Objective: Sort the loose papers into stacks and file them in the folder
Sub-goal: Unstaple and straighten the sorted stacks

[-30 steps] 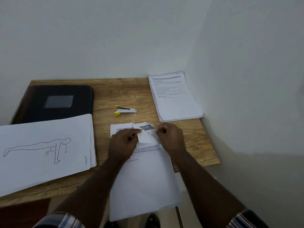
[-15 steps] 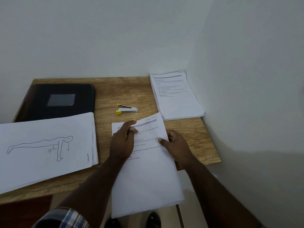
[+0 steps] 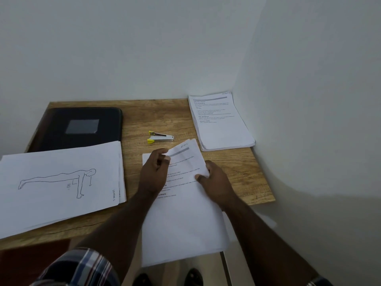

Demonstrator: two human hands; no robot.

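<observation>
A wooden bench (image 3: 237, 174) with a pale, grained top fills a corner between two plain white walls. At its far left lies a closed black folder (image 3: 78, 129), rectangular with rounded corners and a grey panel on its cover. Just in front of it, overlapping its near edge, sits a flat stack of white sheets (image 3: 59, 182) whose top page carries a line drawing of a figure in a push-up pose; its long axis runs left to right. In the far right corner, against the wall, a second thick stack of printed pages (image 3: 220, 122) lies with its long axis running away from the viewer. Between these stacks, a small staple remover (image 3: 160, 137) of bright metal with yellow tips rests on the bare wood, just beyond the hands. At centre, the loose papers (image 3: 183, 219) lie with their long axis pointing away from the viewer, the near end overhanging the bench edge above the floor. The left hand (image 3: 154, 174) pinches the raised top-left corner of the uppermost sheet, whose top edge curls upward. The right hand (image 3: 214, 182) grips the right margin of the same sheets, thumb on top. The hands are set apart, each holding paper. Plaid sleeves show at the bottom edge.
</observation>
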